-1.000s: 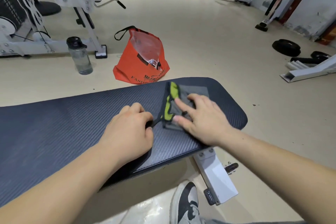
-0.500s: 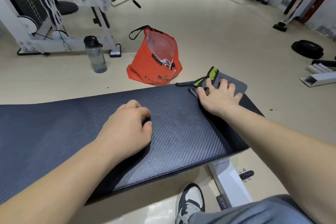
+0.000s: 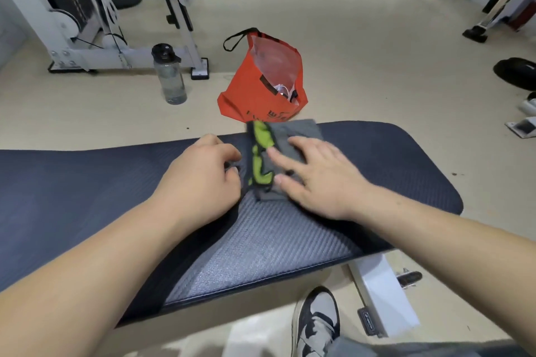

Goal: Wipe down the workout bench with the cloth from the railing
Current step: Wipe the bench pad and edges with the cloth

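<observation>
The workout bench (image 3: 87, 197) has a dark navy textured pad that runs across the view in front of me. A grey cloth (image 3: 293, 132) with lime-green patches lies on the pad near its far edge. My right hand (image 3: 322, 180) lies flat on the cloth with fingers spread and straight, pressing it onto the pad. My left hand (image 3: 200, 177) rests on the pad just left of the cloth, fingers curled into a loose fist right at the cloth's left edge. Part of the cloth is hidden under my right palm.
On the floor behind the bench stand an orange bag (image 3: 261, 81) and a clear water bottle (image 3: 169, 75). A white weight machine (image 3: 95, 17) fills the back left. The bench's white leg (image 3: 383, 293) and my shoe (image 3: 316, 319) are below the pad. Black weight plates (image 3: 519, 72) lie at right.
My right hand has slid the cloth from the far right end of the pad back left, up against my left hand. My left fist has stayed on the pad.
</observation>
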A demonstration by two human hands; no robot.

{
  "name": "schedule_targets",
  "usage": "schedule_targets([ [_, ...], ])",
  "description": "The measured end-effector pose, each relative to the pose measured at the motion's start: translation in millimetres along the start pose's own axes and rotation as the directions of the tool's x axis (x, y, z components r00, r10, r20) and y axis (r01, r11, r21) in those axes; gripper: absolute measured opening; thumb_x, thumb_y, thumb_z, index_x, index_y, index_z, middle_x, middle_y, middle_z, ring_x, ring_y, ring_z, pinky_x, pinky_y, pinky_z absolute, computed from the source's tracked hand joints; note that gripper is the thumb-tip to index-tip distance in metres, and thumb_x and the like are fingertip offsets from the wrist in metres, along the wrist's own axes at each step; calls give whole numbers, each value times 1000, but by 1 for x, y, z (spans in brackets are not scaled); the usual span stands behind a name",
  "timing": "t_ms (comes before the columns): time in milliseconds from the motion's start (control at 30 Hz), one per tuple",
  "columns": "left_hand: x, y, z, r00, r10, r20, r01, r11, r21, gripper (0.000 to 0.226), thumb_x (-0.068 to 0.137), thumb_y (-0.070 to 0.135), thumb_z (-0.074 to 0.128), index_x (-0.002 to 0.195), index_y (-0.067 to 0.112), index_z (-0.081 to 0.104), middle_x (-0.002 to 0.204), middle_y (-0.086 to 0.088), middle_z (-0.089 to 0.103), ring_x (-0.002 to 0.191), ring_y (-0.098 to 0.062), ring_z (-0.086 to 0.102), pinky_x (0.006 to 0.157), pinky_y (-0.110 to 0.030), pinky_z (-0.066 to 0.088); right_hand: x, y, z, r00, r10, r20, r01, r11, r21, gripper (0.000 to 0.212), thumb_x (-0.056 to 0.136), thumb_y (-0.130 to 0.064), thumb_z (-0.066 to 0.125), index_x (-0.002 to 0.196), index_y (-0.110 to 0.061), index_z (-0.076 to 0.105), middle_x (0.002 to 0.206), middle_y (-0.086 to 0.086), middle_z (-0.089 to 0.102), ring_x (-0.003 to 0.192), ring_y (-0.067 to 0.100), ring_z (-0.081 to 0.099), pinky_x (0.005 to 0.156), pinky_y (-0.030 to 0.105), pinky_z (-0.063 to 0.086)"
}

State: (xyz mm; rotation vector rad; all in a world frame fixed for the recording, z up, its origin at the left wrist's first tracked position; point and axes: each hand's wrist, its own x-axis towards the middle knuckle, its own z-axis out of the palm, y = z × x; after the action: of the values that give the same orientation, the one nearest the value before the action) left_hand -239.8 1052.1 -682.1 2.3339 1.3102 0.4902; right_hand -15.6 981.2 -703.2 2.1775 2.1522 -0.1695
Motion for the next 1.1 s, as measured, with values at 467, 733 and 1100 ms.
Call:
schedule_targets([
  [467, -14, 1, -7, 996, 82, 41, -85, 991, 104, 50, 75, 10, 57, 123, 19, 66, 120, -1, 57, 112, -30, 55, 94, -44, 52, -25, -69, -1, 994, -79, 72, 78, 997, 12, 69, 94, -69, 15, 160, -46, 11, 166, 13, 13, 151, 36, 7, 121, 62, 8],
  [733, -40, 39, 18, 965, 170, 198, -218, 943, 252, 60, 92, 54, 25, 132, 26, 59, 139, -3, 53, 130, -29, 46, 107, -44, 46, -34, 22, -30, 995, 71, -70, 5, 668, 745, 38, 98, -30, 67, 135, -24, 68, 136, -12, 66, 128, -2, 57, 118, 31, 39],
  [1100, -4, 79, 46, 895, -70, 441, -195, 828, 526, 74, 95, 71, 12, 160, 37, 2, 172, -4, 0, 157, -30, 0, 120, -65, 16, -58, 138, -10, 764, 644, -48, -550, 688, 473, 42, 98, -47, 49, 131, -24, 63, 137, 7, 59, 129, 30, 55, 103, 44, 48],
])
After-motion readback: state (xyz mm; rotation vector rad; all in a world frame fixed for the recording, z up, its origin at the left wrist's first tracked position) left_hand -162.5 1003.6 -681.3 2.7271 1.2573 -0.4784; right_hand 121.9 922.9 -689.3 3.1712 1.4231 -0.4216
